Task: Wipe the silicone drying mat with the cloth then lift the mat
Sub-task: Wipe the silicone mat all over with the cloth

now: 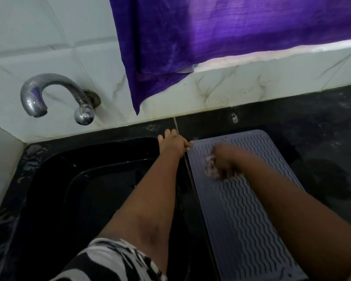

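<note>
Hands (pixel 221 159) on mat (pixel 247 216), black counter (pixel 322 122)

We see two bare forearms, our left hand (pixel 173 141) and right hand (pixel 223 161) uncovered, and a black-and-white patterned sleeve (pixel 109 260) with irregular blotches on the left upper arm.

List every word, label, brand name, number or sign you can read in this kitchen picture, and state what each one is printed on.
None: no readable text shows anywhere.
Silicone drying mat: only wavy ridges, no brand mark visible.
Tap: bare metal, no lettering.
Purple curtain: plain fabric.
Patterned sleeve: black-and-white shapes, not letters.
Cloth under the right hand: blurred, nothing legible.
</note>
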